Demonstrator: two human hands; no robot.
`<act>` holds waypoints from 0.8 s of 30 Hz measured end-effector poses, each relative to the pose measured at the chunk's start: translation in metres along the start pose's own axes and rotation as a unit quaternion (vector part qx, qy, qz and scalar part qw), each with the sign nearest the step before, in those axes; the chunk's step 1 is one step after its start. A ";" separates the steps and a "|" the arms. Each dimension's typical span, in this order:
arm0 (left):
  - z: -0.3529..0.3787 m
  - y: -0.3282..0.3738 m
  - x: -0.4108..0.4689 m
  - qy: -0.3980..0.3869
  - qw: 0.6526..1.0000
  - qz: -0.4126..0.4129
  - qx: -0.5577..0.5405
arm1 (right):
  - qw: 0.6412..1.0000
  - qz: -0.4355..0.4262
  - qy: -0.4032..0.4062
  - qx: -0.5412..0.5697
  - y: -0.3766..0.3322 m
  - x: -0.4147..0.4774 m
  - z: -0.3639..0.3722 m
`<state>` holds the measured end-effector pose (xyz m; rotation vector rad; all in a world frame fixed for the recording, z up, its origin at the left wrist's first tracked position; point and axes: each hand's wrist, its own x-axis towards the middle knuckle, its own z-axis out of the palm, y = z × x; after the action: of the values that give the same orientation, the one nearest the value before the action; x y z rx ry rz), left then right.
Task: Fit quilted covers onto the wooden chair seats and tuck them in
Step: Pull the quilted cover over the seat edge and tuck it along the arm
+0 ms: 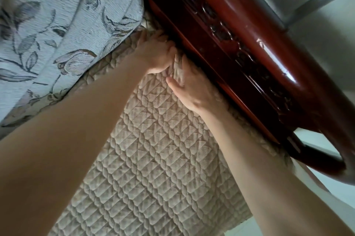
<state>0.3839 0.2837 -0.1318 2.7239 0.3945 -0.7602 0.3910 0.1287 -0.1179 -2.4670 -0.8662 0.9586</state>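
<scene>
— Where am I working?
— At home, in my living room: a carved, polished dark-red wooden chair frame [240, 47], a floral woven cushion [57, 24], a beige quilted cover [153, 159] on the seat, pale tiled floor [326, 193].

A quilted cover [159, 159] lies spread across the chair seat, filling the centre and lower part of the view. A carved wooden armrest [249, 53] runs diagonally along the cover's right edge, from upper centre down to lower right. A patterned cushion [57, 24] rests on the cover's upper-left part, its corner close to the armrest's upper end. Both hands meet at the seam where the cover reaches the armrest: the left hand [155, 53] just below the cushion's corner, the right hand [194, 85] touching it on the lower side, against the armrest, with a fold of cover between them.
</scene>
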 end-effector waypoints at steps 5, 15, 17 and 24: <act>0.003 -0.016 -0.034 0.148 0.988 0.021 -0.030 | 0.991 0.060 -0.087 0.078 0.001 0.017 -0.002; -0.005 -0.019 -0.041 0.103 0.994 0.018 0.028 | 0.986 0.082 -0.080 0.118 0.014 0.032 0.005; -0.002 -0.018 -0.044 0.080 0.997 0.011 0.014 | 0.992 0.063 -0.046 0.094 0.011 0.026 0.005; 0.003 -0.025 -0.049 0.091 0.996 0.014 -0.010 | 0.999 -0.037 0.000 -0.003 -0.006 0.021 0.008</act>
<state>0.3337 0.2968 -0.1125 2.7820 0.4010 -0.4994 0.3954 0.1477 -0.1305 -2.4214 -0.9554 0.9325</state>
